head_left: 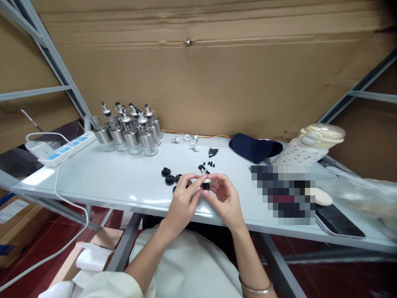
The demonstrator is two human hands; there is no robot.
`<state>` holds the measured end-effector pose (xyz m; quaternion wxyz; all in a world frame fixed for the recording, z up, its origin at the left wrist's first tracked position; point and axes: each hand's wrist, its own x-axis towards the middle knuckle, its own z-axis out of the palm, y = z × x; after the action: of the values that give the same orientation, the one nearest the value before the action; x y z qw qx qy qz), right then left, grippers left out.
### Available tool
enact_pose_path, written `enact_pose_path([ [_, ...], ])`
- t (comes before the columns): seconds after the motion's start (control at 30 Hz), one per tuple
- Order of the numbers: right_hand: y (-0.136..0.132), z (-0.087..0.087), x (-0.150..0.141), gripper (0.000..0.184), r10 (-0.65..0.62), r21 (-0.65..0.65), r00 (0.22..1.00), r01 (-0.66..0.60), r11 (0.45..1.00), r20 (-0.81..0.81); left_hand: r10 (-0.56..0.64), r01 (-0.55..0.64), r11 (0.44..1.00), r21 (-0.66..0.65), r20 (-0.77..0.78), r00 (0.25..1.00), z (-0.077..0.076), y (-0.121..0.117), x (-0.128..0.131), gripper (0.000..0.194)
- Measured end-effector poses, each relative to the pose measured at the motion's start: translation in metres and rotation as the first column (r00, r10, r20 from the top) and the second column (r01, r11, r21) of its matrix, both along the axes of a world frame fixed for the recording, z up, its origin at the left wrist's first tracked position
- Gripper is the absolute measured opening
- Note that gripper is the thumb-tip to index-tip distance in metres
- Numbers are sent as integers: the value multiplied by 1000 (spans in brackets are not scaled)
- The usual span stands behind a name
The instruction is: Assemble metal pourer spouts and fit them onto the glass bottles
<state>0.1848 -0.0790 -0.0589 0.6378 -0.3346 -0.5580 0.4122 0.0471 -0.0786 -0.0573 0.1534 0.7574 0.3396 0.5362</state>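
Left hand [185,198] and right hand [223,199] are both closing thumb and fingers around a silver-and-black pourer [206,186], holding it over the near part of the surface [114,178]; the two-sided grip is probably steadying so small a piece. Black discs [170,179] are lying beside the left hand; silver spout parts [194,145] and black tubes [213,151] are lying farther back, seemingly sorted by kind. Bottles [133,141] are standing grouped leftward, likely out of the way.
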Motion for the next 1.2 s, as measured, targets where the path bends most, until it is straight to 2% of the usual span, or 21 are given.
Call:
enact_pose_path([
  [0.07, 0, 0, -1, 28, -36, -33, 999, 35, 999, -32, 50, -47, 997, 54, -64, 997, 8, 1, -6, 39],
  [0.1, 1, 0, -1, 28, -54, -53, 997, 52, 997, -47, 95, -93, 994, 58, -44, 994, 15, 5, -13, 40],
  [0.17, 1, 0, -1, 25, -78, -78, 995, 74, 994, -56, 240, -248, 967, 52, 130, 962, 31, 22, -38, 39],
  [0.23, 1, 1, 0, 19, -81, -59, 997, 80, 995, -12, 363, -403, 914, 50, 343, 866, 48, 54, -74, 40],
  [0.3, 1, 1, 1, 14, -73, -5, 995, 74, 997, 65, 492, -560, 829, 8, 465, 736, 62, 97, -119, 43],
  [0.33, 1, 2, 2, 15, -70, 21, 993, 68, 997, 98, 573, -629, 776, -53, 475, 668, 67, 119, -141, 43],
  [0.4, 1, 2, 3, 18, -63, 48, 989, 57, 997, 131, 738, -734, 654, -185, 369, 565, 73, 158, -179, 45],
  [0.47, 1, 3, 3, 18, -52, 44, 993, 47, 998, 110, 770, -743, 629, -230, 318, 553, 74, 185, -203, 48],
  [0.53, 0, 2, 3, 19, -39, 24, 997, 38, 999, 62, 769, -734, 636, -239, 275, 577, 70, 198, -211, 50],
  [0.6, 0, 2, 2, 21, -35, -3, 999, 35, 999, 21, 768, -739, 639, -213, 223, 600, 64, 201, -211, 55],
  [0.77, -1, 3, -1, 28, -76, -29, 997, 75, 997, -34, 800, -801, 597, -47, 111, 590, 51, 199, -209, 58],
  [0.9, -1, 4, -1, 26, -122, -20, 991, 121, 992, -47, 718, -735, 678, -22, 235, 655, 52, 199, -215, 44],
  [0.97, -1, 4, -1, 26, -145, -16, 988, 145, 989, -57, 684, -726, 688, -2, 337, 647, 57, 192, -213, 35],
  [1.1, 0, 5, 0, 26, -201, -8, 973, 201, 980, -113, 663, -777, 620, 106, 458, 592, 78, 153, -188, 31],
  [1.17, -1, 5, 0, 25, -222, -14, 965, 222, 975, -138, 593, -762, 595, 254, 501, 630, 95, 124, -165, 30],
  [1.2, -1, 6, 1, 25, -228, -18, 963, 228, 973, -143, 558, -726, 617, 304, 481, 676, 103, 110, -151, 29],
])
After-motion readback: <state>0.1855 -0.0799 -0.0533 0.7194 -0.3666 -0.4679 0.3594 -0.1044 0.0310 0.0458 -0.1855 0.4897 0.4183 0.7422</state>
